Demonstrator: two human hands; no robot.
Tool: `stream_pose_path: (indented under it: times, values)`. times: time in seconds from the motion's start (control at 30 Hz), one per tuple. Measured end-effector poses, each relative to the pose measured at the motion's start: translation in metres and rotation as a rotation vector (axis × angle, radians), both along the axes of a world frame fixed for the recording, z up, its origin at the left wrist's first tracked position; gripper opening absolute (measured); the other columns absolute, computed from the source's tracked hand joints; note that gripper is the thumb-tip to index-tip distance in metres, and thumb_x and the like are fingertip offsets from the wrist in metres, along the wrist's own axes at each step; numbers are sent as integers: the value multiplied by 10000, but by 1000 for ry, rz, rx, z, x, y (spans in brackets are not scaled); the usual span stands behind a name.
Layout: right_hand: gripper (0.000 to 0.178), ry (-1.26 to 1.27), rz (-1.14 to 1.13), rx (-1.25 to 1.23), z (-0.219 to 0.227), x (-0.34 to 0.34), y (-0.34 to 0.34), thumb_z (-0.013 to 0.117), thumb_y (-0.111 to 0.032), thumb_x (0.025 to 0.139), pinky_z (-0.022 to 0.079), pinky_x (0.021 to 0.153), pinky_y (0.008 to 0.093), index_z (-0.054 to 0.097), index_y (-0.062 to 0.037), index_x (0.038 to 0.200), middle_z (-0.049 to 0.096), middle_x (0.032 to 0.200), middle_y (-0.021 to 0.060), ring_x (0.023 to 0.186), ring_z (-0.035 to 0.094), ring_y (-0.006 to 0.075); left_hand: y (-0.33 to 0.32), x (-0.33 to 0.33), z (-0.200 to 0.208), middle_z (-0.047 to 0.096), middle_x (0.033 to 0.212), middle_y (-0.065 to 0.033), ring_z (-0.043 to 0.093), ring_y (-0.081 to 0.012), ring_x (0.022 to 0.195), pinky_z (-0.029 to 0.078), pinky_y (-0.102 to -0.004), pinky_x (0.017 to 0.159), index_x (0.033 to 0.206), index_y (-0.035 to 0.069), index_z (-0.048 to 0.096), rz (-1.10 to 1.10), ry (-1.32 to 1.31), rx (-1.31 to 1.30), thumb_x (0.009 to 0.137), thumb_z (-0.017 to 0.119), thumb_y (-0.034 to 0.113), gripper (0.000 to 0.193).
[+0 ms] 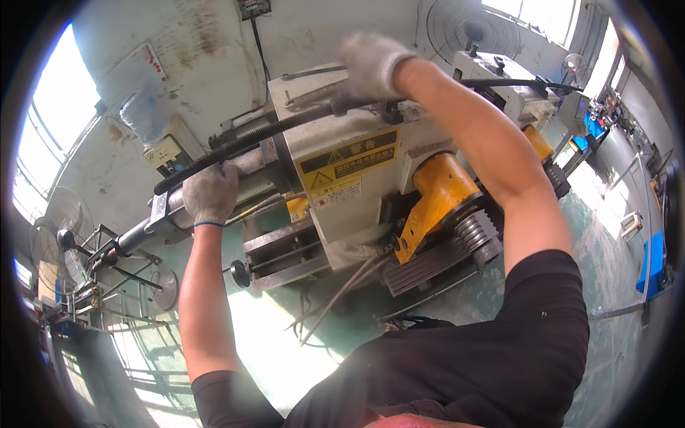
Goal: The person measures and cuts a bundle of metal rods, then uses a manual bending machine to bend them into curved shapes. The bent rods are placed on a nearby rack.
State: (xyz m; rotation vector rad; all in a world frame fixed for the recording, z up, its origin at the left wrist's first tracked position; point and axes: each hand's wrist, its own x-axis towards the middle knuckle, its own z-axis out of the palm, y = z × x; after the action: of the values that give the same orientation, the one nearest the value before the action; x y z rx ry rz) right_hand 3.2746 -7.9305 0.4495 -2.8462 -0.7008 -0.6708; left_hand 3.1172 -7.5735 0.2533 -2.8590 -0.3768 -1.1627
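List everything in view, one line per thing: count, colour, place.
Machine housing: one, off-white, centre
Warning label: one large, yellow and black, housing front
Ridged hose: one, black, across the top
Metal cylinder: one, grey, left of housing
Guards: two, orange-yellow, right of housing
Handwheel: one, black, lower left
Fans: at least three, greyish, left and upper right
Wall: one, off-white, behind
Floor: one, green, below
Background clutter: too small to count
Left hand: one, pale glove, at the cylinder
Right hand: one, pale glove, blurred, upper centre
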Motion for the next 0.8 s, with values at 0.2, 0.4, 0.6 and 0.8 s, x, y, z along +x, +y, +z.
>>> stream_pose_path:
  times: [0.2,0.4,0.6,0.8]
  values:
    - [724,102,101,-403,-17,-40,28,831,-560,978,575,1165,451,681,-96,1513,746,1415,200,1333,714,351,3,-2,-1,798,956,-209,765,-465,898,604,-599,835,1012,110,825,6,-10,37,1006,606,438,394]
    - [824,-45,200,-353,-29,-59,26,820,-628,949,563,1186,442,655,-68,1530,688,1522,225,1432,656,374,2,-3,1,795,926,-206,767,-457,887,606,-595,832,957,106,826,40,33,-7,1007,616,438,396]
    - [753,143,149,-157,11,-26,9,849,-509,953,483,1249,502,646,-89,1544,654,1538,220,1454,609,365,1,0,0,798,942,-203,768,-451,901,606,-593,842,971,107,832,24,31,-7,1001,627,441,393]
    - [536,-80,143,-88,-18,-14,13,833,-376,995,560,1179,477,733,-115,1452,754,1428,172,1345,714,334,4,-2,-3,794,997,-212,761,-458,930,592,-594,841,1129,146,820,12,64,3,1037,626,457,378]
